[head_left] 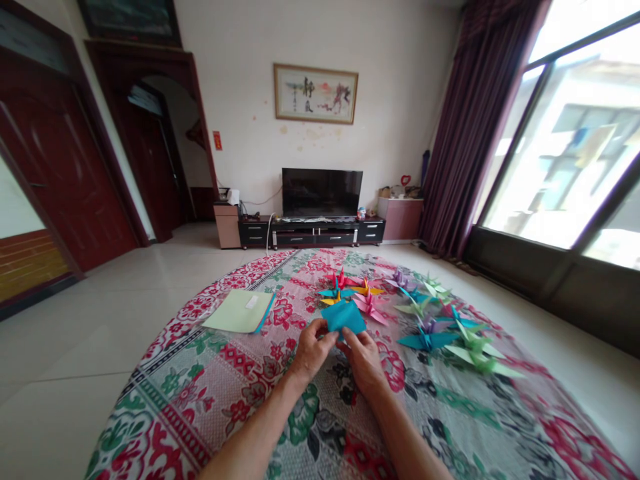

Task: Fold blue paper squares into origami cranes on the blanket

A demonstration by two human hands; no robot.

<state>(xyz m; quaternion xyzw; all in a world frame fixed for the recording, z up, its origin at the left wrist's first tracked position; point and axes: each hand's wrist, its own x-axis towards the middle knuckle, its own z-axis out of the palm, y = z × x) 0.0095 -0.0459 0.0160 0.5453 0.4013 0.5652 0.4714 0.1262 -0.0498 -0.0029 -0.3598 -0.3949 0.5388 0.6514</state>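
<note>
Floral cloth (210, 393) wide, bare around hands. Left hand (311, 351), right hand (363, 357) both pinch blue folded paper (344, 316) at lower edge; paper cranes (430, 337) just beyond.

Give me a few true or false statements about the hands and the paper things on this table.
1. Both hands hold the blue paper: true. The left hand and right hand pinch the folded blue paper together.
2. The paper stack lies right of the hands: false. The paper stack lies to their left.
3. Folded paper cranes sit beyond and right of the hands: true.
4. The tablecloth is plain white: false. The tablecloth is floral, red and green.
5. The television is off: true, dark screen.
</note>
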